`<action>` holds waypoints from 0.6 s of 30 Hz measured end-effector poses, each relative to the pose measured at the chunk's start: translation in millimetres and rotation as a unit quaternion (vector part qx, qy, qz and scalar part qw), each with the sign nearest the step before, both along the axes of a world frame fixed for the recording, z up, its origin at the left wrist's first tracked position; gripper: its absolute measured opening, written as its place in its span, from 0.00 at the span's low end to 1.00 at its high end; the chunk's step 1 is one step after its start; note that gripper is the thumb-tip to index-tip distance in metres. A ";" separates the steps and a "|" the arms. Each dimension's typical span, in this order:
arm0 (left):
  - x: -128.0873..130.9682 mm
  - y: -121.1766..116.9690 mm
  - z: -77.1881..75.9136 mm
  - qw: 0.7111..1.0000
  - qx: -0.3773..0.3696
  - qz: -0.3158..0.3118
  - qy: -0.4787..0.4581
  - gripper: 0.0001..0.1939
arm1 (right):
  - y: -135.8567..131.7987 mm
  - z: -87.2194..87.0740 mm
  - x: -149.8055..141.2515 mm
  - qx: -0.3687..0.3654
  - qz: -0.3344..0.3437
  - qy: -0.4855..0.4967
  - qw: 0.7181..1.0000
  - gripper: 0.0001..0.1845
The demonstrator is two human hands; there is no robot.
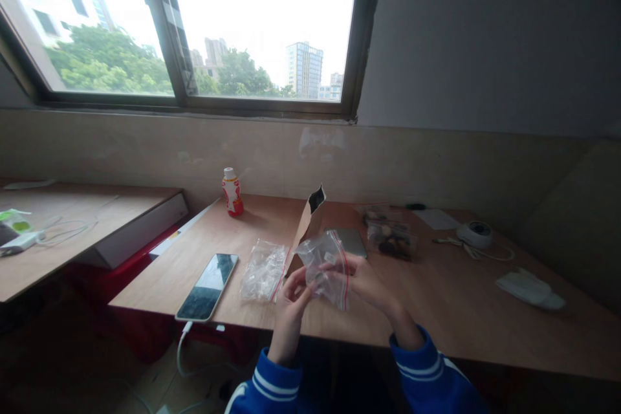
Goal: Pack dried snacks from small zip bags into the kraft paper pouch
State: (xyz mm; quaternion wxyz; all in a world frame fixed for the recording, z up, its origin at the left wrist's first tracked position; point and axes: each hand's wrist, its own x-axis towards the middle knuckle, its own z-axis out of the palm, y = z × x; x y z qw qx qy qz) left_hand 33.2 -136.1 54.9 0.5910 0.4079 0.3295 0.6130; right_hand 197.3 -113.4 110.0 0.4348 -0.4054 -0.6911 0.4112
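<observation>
Left hand (291, 304) and right hand (363, 281) both grasp a clear zip bag (323, 272) with a red seal, held up over the wooden desk (451, 297). Just left of the hands: a second zip bag (263, 270), then a smartphone (207, 286). Farther ahead: a kraft paper pouch (310, 223), a bag of dark items (391, 239), a red-and-white bottle (232, 193).

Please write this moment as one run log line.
left hand: pinches clear zip bag | right hand: holds same bag | near: second zip bag, kraft pouch, smartphone
</observation>
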 end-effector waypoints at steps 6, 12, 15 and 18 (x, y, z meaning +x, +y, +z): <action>-8.5 -1.1 5.3 0.999 -0.029 -0.008 -0.027 0.18 | 4.8 22.7 18.2 0.028 -0.038 0.002 0.999 0.12; -22.8 1.0 5.3 0.996 -0.045 -0.038 -0.070 0.17 | 40.2 62.0 31.6 0.135 -0.230 0.028 0.963 0.15; -25.2 1.4 5.0 0.995 -0.042 -0.047 -0.080 0.16 | 69.0 72.5 16.9 0.210 -0.271 0.043 0.939 0.15; -25.0 0.6 5.6 0.994 -0.041 -0.047 -0.085 0.16 | 90.2 70.8 -1.5 0.212 -0.232 0.039 0.949 0.13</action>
